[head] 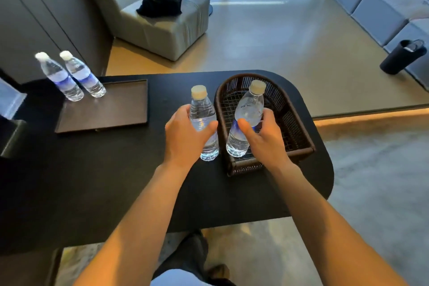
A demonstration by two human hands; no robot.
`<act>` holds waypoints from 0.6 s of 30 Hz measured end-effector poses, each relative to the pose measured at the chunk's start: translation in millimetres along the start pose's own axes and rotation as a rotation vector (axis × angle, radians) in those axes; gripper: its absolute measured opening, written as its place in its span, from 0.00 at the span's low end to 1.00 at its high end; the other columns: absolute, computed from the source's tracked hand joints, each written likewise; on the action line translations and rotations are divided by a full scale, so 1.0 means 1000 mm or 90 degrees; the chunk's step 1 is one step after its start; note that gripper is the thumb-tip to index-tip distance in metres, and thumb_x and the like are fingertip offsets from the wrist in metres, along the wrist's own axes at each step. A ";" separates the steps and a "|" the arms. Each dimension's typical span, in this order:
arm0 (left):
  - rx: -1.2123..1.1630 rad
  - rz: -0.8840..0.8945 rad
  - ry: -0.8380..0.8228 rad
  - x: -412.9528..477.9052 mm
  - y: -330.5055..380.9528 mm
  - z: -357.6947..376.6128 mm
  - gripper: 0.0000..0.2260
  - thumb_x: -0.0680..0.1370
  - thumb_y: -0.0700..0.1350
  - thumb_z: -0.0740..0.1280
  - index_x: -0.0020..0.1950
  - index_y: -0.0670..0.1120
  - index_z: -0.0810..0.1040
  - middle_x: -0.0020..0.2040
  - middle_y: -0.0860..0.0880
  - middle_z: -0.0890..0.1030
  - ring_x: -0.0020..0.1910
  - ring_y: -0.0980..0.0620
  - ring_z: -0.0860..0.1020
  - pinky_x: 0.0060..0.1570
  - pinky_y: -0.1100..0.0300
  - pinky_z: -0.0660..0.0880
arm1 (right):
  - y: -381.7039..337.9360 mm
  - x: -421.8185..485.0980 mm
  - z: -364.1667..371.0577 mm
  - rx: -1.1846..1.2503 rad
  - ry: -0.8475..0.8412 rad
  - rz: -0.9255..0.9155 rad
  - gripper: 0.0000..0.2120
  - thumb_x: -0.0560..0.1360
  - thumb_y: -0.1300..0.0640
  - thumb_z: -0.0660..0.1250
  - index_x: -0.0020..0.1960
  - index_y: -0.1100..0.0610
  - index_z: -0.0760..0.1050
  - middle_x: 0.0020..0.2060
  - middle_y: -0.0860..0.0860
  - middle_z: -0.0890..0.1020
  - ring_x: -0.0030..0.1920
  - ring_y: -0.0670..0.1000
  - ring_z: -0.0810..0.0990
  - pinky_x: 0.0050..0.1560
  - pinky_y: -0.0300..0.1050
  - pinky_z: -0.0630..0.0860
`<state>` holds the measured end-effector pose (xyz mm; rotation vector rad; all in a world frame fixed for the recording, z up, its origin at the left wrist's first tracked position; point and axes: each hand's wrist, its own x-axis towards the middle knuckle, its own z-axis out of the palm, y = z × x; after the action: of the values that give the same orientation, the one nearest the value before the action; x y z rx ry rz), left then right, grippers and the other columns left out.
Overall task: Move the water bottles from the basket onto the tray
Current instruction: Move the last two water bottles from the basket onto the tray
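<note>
A dark woven basket (299, 127) sits on the right part of the black table. My right hand (262, 139) grips a clear water bottle (247, 111) that leans over the basket's near left corner. My left hand (185, 137) holds a second, upright bottle (203, 109) just left of the basket, outside its rim. A flat brown tray (109, 111) lies at the table's left. Two more bottles (59, 76) (82, 74) stand side by side at the tray's far left corner.
The black table (116, 181) has a rounded right end. A dark box (11, 137) stands at the table's left edge. Beyond the table are a grey sofa seat (167, 23) with a black bag, and a dark cylinder (402, 57) on the floor at the right.
</note>
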<state>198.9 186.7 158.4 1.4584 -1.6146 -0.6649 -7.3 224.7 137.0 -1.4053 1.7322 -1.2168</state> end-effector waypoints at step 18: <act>0.041 -0.131 0.128 0.086 -0.199 -0.214 0.24 0.67 0.50 0.83 0.58 0.52 0.78 0.51 0.56 0.81 0.50 0.55 0.82 0.50 0.61 0.78 | -0.098 0.050 0.295 -0.051 -0.175 -0.003 0.26 0.76 0.42 0.73 0.68 0.39 0.64 0.61 0.42 0.80 0.59 0.48 0.82 0.60 0.52 0.81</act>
<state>488.3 97.9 121.3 1.6973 -1.3553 -0.5643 276.4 90.5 110.6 -1.5439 1.6014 -0.9153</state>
